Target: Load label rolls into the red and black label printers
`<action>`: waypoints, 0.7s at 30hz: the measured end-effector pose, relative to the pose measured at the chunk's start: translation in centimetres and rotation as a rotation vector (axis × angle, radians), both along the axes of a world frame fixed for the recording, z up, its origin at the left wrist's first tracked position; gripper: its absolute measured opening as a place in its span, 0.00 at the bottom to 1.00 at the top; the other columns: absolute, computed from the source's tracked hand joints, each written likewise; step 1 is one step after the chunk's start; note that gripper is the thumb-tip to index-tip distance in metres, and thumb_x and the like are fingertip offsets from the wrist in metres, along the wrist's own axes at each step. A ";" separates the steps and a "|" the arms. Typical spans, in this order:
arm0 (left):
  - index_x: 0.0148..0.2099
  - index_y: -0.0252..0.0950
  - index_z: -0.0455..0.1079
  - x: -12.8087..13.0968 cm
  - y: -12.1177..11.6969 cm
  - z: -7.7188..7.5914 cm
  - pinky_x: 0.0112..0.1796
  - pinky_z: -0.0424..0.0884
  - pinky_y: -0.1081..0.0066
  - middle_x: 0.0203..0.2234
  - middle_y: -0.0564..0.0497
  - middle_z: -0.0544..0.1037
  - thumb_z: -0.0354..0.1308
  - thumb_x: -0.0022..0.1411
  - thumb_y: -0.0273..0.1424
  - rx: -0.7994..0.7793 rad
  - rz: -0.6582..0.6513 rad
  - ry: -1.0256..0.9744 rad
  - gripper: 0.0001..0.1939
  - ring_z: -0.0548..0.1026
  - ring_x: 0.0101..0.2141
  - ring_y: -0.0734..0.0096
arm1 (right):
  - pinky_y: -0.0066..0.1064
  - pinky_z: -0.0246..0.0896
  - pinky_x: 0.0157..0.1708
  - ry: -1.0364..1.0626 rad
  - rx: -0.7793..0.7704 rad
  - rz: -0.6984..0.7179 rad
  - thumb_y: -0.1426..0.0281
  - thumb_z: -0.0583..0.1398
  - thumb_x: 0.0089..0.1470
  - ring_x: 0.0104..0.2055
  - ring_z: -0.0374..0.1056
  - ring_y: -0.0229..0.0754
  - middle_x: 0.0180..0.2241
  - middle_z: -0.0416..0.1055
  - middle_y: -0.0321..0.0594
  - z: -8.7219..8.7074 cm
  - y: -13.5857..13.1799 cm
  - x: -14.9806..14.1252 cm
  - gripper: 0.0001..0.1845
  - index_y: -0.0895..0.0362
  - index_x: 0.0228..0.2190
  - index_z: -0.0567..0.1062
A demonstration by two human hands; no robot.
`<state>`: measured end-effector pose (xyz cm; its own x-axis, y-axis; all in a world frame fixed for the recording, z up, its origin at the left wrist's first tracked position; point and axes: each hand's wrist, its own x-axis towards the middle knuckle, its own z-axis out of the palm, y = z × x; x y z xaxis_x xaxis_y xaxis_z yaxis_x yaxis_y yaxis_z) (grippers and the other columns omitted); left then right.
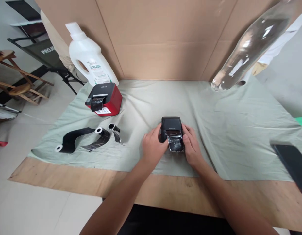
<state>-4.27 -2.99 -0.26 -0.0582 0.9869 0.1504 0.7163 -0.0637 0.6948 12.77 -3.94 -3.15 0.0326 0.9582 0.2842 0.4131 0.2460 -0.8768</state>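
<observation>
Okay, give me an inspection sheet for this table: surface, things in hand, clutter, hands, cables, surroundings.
Surface: wrinkled green cloth over a wooden board.
Things in hand: black device, dark film sticking out of its front.
Clutter: red-and-black device, white jug, three black rolls partly unwound, dark phone, clear bottle.
Hands: left hand and right hand hold the black device by its sides.
Cables: nothing seen.
Surroundings: upright cardboard sheet behind; chair and wooden stool at left.

- Left hand (153,143) and right hand (192,147): bare, mid-frame
- Left forearm (121,197), right forearm (230,199): bare
- Clothing (173,220): plain black, bottom centre
</observation>
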 end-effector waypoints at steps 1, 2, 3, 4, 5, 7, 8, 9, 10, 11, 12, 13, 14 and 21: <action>0.61 0.39 0.69 0.0 0.0 0.0 0.55 0.70 0.58 0.52 0.47 0.81 0.64 0.60 0.29 0.001 0.014 -0.020 0.26 0.80 0.44 0.58 | 0.52 0.48 0.70 -0.009 0.005 0.001 0.51 0.45 0.70 0.68 0.57 0.52 0.64 0.61 0.50 0.0 0.0 0.0 0.33 0.52 0.66 0.66; 0.61 0.39 0.69 -0.1 0.1 0.0 0.54 0.70 0.59 0.52 0.47 0.81 0.62 0.62 0.29 0.005 0.026 -0.050 0.24 0.81 0.44 0.59 | 0.52 0.49 0.70 -0.013 0.010 0.008 0.51 0.45 0.70 0.67 0.57 0.52 0.64 0.61 0.50 0.1 0.0 0.0 0.33 0.53 0.66 0.66; 0.61 0.38 0.69 -0.1 0.2 0.0 0.54 0.71 0.59 0.53 0.47 0.81 0.59 0.65 0.28 0.008 0.032 -0.085 0.22 0.81 0.43 0.59 | 0.52 0.49 0.70 -0.016 0.012 0.016 0.51 0.45 0.70 0.67 0.57 0.52 0.63 0.62 0.49 0.1 0.0 0.0 0.32 0.53 0.66 0.66; 0.60 0.37 0.69 -0.2 0.3 -0.1 0.53 0.72 0.60 0.53 0.47 0.81 0.56 0.66 0.26 0.007 0.036 -0.118 0.21 0.81 0.44 0.60 | 0.51 0.50 0.69 -0.018 0.013 0.023 0.52 0.45 0.71 0.67 0.58 0.52 0.63 0.62 0.49 0.2 0.0 -0.1 0.32 0.52 0.66 0.66; 0.60 0.37 0.69 -0.3 0.3 -0.1 0.52 0.73 0.61 0.53 0.47 0.81 0.53 0.66 0.24 0.001 0.037 -0.145 0.21 0.81 0.45 0.61 | 0.51 0.50 0.69 -0.020 0.014 0.027 0.52 0.45 0.71 0.67 0.58 0.52 0.63 0.62 0.49 0.3 0.0 -0.1 0.32 0.52 0.66 0.66; 0.59 0.37 0.70 -0.5 0.5 -0.2 0.50 0.75 0.64 0.52 0.48 0.82 0.51 0.64 0.20 -0.018 0.046 -0.172 0.23 0.82 0.45 0.62 | 0.51 0.51 0.69 -0.027 0.020 0.026 0.52 0.45 0.71 0.66 0.58 0.52 0.62 0.63 0.47 0.5 -0.1 -0.1 0.31 0.51 0.66 0.66; 0.59 0.38 0.70 -0.6 0.5 -0.2 0.49 0.75 0.64 0.51 0.49 0.82 0.50 0.63 0.19 -0.029 0.053 -0.175 0.23 0.82 0.43 0.63 | 0.50 0.51 0.69 -0.031 0.022 0.022 0.52 0.44 0.71 0.66 0.59 0.52 0.62 0.63 0.47 0.5 -0.1 -0.1 0.31 0.50 0.66 0.66; 0.58 0.38 0.70 -0.8 0.5 -0.3 0.47 0.76 0.65 0.51 0.49 0.82 0.50 0.63 0.18 -0.042 0.059 -0.174 0.24 0.82 0.41 0.64 | 0.50 0.51 0.69 -0.037 0.022 0.021 0.52 0.44 0.71 0.66 0.59 0.51 0.62 0.64 0.46 0.6 -0.1 -0.1 0.31 0.50 0.66 0.66; 0.57 0.38 0.71 -0.9 0.6 -0.4 0.46 0.77 0.65 0.51 0.50 0.83 0.51 0.62 0.18 -0.056 0.060 -0.171 0.24 0.82 0.38 0.65 | 0.50 0.52 0.69 -0.042 0.020 0.020 0.52 0.44 0.71 0.66 0.59 0.51 0.62 0.64 0.46 0.6 -0.1 -0.1 0.31 0.50 0.66 0.66; 0.56 0.39 0.71 -1.1 0.6 -0.5 0.44 0.77 0.66 0.50 0.50 0.83 0.51 0.61 0.18 -0.071 0.058 -0.167 0.24 0.82 0.34 0.66 | 0.50 0.52 0.68 -0.047 0.015 0.022 0.52 0.44 0.71 0.66 0.59 0.51 0.62 0.64 0.46 0.6 -0.1 -0.1 0.31 0.50 0.66 0.66; 0.56 0.39 0.72 -1.2 0.6 -0.6 0.42 0.77 0.67 0.50 0.50 0.83 0.51 0.61 0.18 -0.084 0.049 -0.161 0.24 0.81 0.31 0.68 | 0.50 0.52 0.68 -0.051 0.012 0.023 0.52 0.43 0.72 0.66 0.59 0.51 0.61 0.64 0.46 0.7 -0.2 0.0 0.31 0.51 0.66 0.66; 0.56 0.39 0.72 -1.4 0.7 -0.7 0.41 0.77 0.67 0.50 0.50 0.83 0.50 0.61 0.18 -0.093 0.037 -0.151 0.24 0.80 0.28 0.70 | 0.51 0.52 0.68 -0.054 0.007 0.024 0.52 0.43 0.72 0.66 0.60 0.51 0.61 0.64 0.46 0.7 -0.2 0.0 0.31 0.51 0.66 0.66; 0.56 0.40 0.72 -1.5 0.7 -0.8 0.41 0.77 0.68 0.51 0.50 0.83 0.50 0.61 0.18 -0.097 0.022 -0.136 0.24 0.79 0.27 0.71 | 0.51 0.52 0.68 -0.056 0.002 0.025 0.52 0.43 0.72 0.66 0.60 0.51 0.61 0.64 0.46 0.8 -0.2 0.0 0.31 0.51 0.66 0.66; 0.59 0.40 0.72 -1.6 0.9 -1.1 0.44 0.74 0.66 0.36 0.49 0.85 0.50 0.60 0.18 -0.069 -0.025 0.176 0.28 0.81 0.33 0.63 | 0.53 0.52 0.69 -0.053 -0.020 0.042 0.54 0.45 0.71 0.66 0.59 0.52 0.61 0.64 0.45 1.1 -0.2 0.0 0.29 0.49 0.66 0.65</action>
